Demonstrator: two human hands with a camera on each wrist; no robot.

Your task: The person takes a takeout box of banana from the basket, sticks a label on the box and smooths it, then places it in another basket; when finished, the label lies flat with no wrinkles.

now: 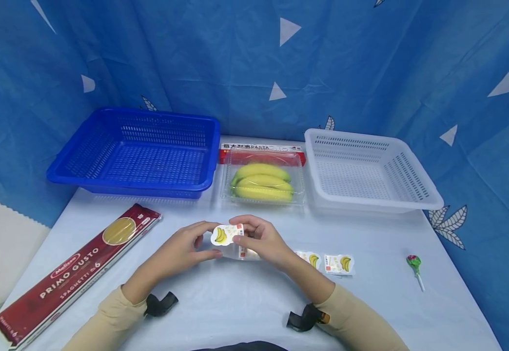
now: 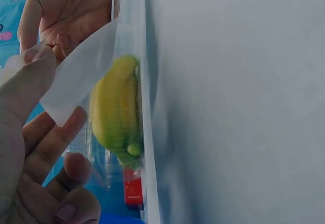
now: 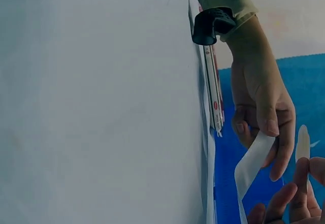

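A banana-printed sticker [image 1: 221,235] is pinched by the right hand [image 1: 264,241] over the middle of the white-covered table [image 1: 237,300], and a white backing strip [image 3: 251,168] is pinched by the left hand [image 1: 183,249]. "Melissa Primo Gusto Spaghetti" is printed on the red pack [image 1: 79,273] at left, and "PASTA" on the package [image 1: 259,146] behind the boxed bananas [image 1: 263,183]. Behind, a blue curtain [image 1: 193,58] is hung.

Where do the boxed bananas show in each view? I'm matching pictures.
Head: boxed bananas centre, between blue basket and white basket.
Left wrist: boxed bananas left of centre.
Right wrist: not in view.
Shared landmark: left hand: head, below centre; left wrist, lower left; right wrist, right side.
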